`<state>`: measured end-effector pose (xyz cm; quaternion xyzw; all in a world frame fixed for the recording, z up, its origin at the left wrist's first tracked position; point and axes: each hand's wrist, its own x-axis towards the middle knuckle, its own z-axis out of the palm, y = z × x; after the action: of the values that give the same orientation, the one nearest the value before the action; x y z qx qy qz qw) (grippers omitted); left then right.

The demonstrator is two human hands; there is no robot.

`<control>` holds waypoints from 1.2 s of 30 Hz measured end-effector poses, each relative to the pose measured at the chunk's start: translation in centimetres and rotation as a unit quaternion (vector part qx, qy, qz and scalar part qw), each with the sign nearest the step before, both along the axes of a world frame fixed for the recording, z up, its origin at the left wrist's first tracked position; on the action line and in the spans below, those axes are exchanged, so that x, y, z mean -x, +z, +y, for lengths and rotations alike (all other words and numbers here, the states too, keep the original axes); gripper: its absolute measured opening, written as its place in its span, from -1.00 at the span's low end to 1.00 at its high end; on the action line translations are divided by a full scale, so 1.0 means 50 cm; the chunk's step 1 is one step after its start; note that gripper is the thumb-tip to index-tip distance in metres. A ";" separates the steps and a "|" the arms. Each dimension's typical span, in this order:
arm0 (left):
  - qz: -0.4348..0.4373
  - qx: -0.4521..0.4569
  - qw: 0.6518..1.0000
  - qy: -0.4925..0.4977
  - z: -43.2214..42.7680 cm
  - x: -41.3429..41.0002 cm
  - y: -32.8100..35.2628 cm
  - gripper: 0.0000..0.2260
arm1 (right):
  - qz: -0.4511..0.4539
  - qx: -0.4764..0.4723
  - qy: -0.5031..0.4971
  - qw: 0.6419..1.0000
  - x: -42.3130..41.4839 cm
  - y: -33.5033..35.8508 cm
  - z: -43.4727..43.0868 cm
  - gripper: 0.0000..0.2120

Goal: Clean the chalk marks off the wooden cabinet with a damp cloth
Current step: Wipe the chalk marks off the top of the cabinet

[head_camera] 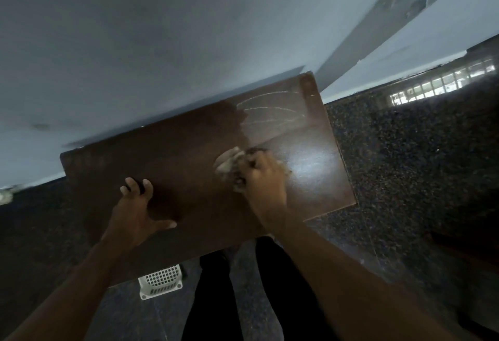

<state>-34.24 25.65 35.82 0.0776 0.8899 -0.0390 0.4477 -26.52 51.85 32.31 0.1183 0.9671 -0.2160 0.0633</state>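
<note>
My right hand (263,178) has its fingers curled round the crumpled pale cloth (228,163), bunching it against the dark brown wooden cabinet top (175,157), a little right of the middle. The picture is blurred there, so I cannot tell how much of the cloth lies flat. My left hand (135,211) is spread, fingers straight, palm down near the front edge of the top, left of the cloth; I judge that it steadies the cabinet. The faint white chalk marks (270,113), several curved lines, lie toward the far right corner, beyond the cloth and apart from it. The left part of the top looks darker and shows no lines. To do this step well, I would push the cloth out to that far right corner, press evenly and overlap the strokes. I would also turn the cloth to a clean face so the chalk does not smear. The left hand should bear down while I reach.
</note>
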 end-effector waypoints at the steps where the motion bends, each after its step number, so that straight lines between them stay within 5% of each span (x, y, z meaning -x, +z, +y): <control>1: 0.006 -0.003 1.000 0.002 -0.002 -0.003 -0.003 0.11 | 0.000 0.007 0.036 0.999 0.002 0.004 -0.026 -0.66; 6: 0.026 -0.018 0.999 0.022 -0.007 -0.020 -0.015 0.18 | -0.004 -0.005 0.083 0.997 0.007 0.009 0.047 -0.62; 15: 0.052 -0.028 0.997 0.059 0.000 -0.043 -0.029 0.25 | -0.061 -0.133 -0.229 0.962 0.042 0.010 0.249 -0.65; 21: 0.045 -0.022 0.998 0.046 0.002 -0.041 -0.035 0.23 | 0.001 -0.028 -0.127 0.992 0.036 -0.004 0.074 -0.97; 25: 0.067 -0.008 0.998 0.008 -0.006 -0.051 -0.040 0.21 | 0.048 0.007 0.045 0.998 0.023 -0.011 -0.017 -0.66; 28: 0.083 -0.020 0.996 -0.016 -0.010 -0.053 -0.040 0.23 | 0.032 -0.005 0.091 0.995 0.033 -0.006 0.039 -0.63; 32: 0.061 -0.023 0.997 -0.046 -0.001 -0.034 -0.041 0.29 | 0.002 -0.050 -0.066 0.997 0.036 0.005 0.180 -0.72; 36: 0.032 -0.013 0.998 -0.048 0.014 -0.027 -0.041 0.30 | -0.051 -0.111 -0.257 0.959 0.067 0.020 0.298 -0.56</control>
<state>-32.89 26.35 33.76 0.1253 0.8996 -0.0513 0.4151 -29.87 66.76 33.29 0.3802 0.9174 -0.1099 0.0413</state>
